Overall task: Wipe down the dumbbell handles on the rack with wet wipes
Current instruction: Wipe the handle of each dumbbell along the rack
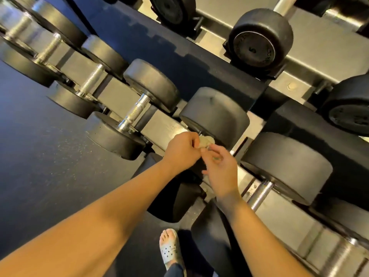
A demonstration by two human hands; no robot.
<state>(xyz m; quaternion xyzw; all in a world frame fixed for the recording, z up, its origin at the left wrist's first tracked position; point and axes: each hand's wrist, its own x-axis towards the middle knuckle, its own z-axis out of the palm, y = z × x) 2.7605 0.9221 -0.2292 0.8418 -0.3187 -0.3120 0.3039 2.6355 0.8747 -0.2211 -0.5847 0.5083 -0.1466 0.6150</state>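
A crumpled, soiled wet wipe (205, 141) is pinched in my left hand (182, 149), just in front of a black dumbbell head (216, 114) on the lower rack tier. My right hand (219, 168) is beside it with loosely curled fingers, its fingertips touching the wipe's lower edge. The handle of the dumbbell beneath my hands is hidden by them. A chrome handle (134, 112) lies bare to the left, another chrome handle (259, 193) to the right.
Several black dumbbells line the lower tier of the rack (165, 126), with more dumbbells (259, 40) on the tier above. Dark rubber floor (40, 146) lies to the left. My foot in a grey clog (169, 250) stands below.
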